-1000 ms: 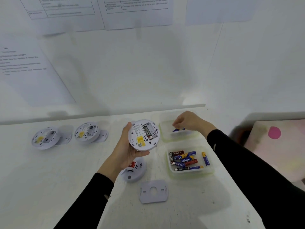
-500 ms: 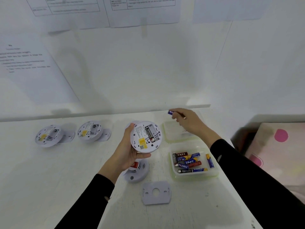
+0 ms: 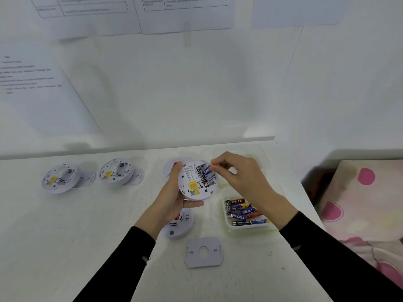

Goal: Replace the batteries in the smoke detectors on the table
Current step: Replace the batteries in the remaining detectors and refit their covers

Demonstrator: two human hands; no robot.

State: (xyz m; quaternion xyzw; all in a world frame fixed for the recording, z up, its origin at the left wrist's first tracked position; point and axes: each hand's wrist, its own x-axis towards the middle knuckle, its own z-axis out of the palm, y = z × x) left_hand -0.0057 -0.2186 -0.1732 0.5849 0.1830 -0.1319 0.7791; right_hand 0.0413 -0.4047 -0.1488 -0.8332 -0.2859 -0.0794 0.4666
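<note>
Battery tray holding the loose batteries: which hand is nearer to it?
Right. The right hand sits just beyond the far edge of the battery tray, wrist passing over it, pinching a blue battery. The left hand is farther left, gripping the smoke detector.

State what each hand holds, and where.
The left hand holds the smoke detector by its rim; right hand pinches a blue battery at its upper end.

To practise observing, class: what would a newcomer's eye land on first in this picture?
At the centre, the left hand holds a round white smoke detector back up, while the right hand pinches a blue battery at its slot. A clear tub of mixed batteries sits right of them.
</note>
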